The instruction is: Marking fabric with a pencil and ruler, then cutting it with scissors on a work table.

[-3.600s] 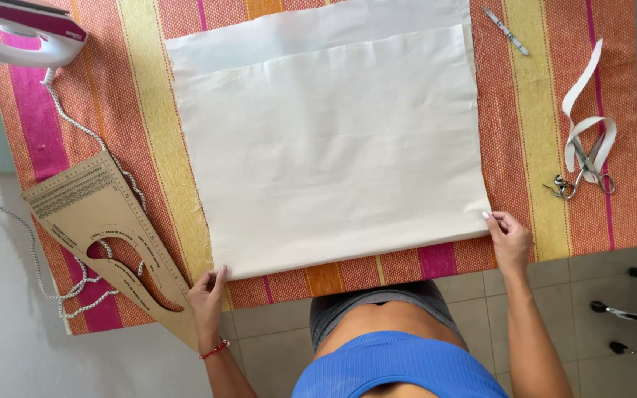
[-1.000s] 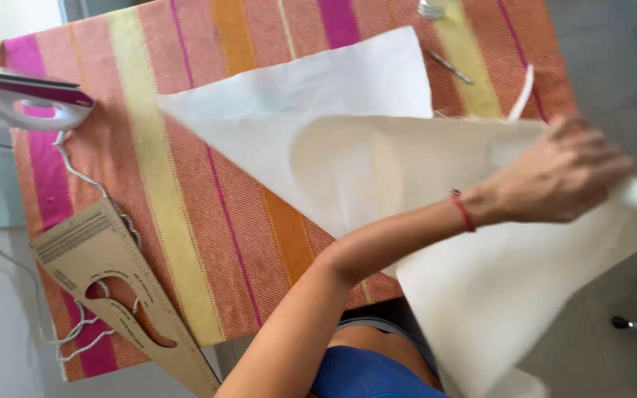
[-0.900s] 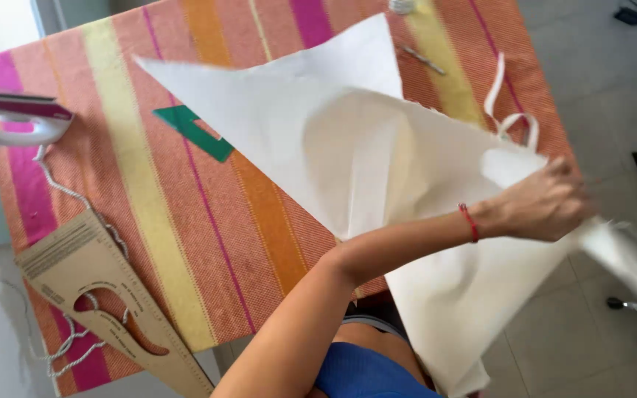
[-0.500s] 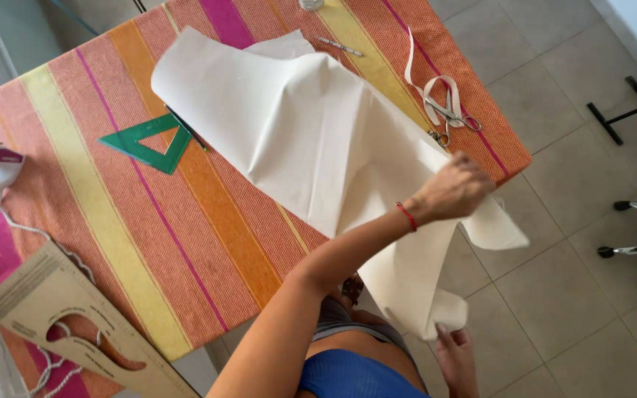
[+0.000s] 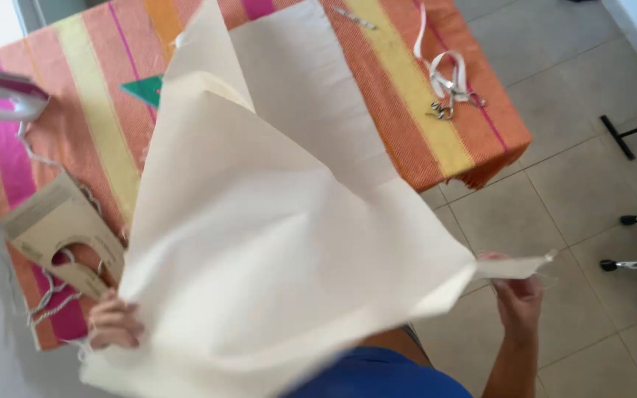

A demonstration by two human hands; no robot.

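— Both hands busy?
— Yes. From the head camera, my left hand point(image 5: 114, 322) is closed on the lower left edge of the large cream cotton cloth point(image 5: 274, 250), and my right hand point(image 5: 519, 295) pinches its far corner, out over the tiled floor point(image 5: 554, 191)
— Where's the cloth?
— Lifted, billowing above the orange striped table cover point(image 5: 407, 110), beside the cardboard pattern piece point(image 5: 60, 228)

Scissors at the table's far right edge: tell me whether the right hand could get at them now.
Probably not: the right hand grips a corner of the cream fabric out over the floor, well short of the scissors.
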